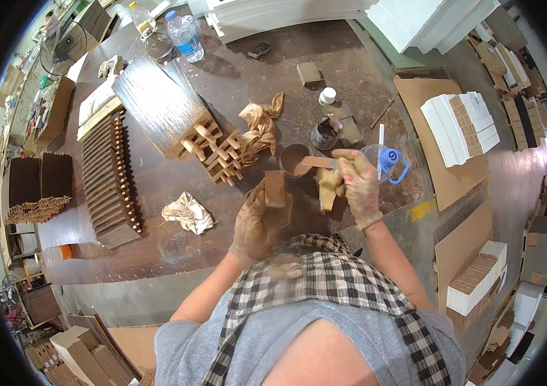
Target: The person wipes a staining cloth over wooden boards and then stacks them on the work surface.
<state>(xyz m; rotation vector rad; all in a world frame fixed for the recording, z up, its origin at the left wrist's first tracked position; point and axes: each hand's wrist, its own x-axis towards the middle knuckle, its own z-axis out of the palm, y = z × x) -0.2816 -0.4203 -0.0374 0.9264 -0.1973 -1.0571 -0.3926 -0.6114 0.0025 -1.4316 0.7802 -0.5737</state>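
Observation:
My left hand [249, 219], in a stained pale glove, is closed around a small brown rectangular block [275, 188], held upright in front of me. My right hand [359, 186], gloved too, pinches a flat reddish-brown strip [317, 162]. Its free end reaches the rim of a round cup of brown liquid [294, 159]. Beside the right fingers is a yellowish, worn piece [328, 188], perhaps a sponge; whether that hand also grips it I cannot tell. Behind the cup stands a dark-stained pot [326, 133].
Crumpled stained cloths [260, 125] lie beyond my left hand, near a stack of dowelled wood pieces [212, 151]. A long row of slats [106, 180] is farther left. Bottles [185, 38] stand at the back. A blue-handled clear jug [386, 162] sits right of my right hand.

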